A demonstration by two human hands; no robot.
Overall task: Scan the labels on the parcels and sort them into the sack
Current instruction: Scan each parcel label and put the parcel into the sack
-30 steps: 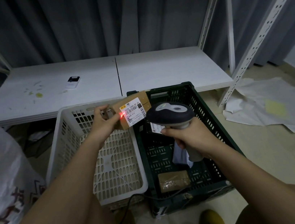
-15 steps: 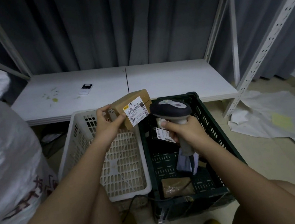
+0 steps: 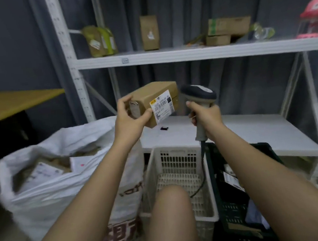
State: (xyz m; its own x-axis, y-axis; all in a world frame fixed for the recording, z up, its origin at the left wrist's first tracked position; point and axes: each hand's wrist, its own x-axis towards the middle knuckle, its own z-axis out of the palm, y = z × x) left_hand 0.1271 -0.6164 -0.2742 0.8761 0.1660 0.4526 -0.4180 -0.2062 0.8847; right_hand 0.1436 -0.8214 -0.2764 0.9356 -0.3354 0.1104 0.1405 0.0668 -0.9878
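Parcel [image 3: 152,100] looks light and stiff — left hand [image 3: 129,120] clamps its end, label [image 3: 161,106] just beyond the thumb — right hand [image 3: 206,116] grips scanner [image 3: 200,98].

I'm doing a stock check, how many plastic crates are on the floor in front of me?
2. A white crate sits on the floor beside the sack, and a dark green crate stands right of it. Others may be hidden outside the view.

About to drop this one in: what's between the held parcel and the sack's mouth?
Head view: only the left forearm; cardboard parcel in left hand, open sack lower left.
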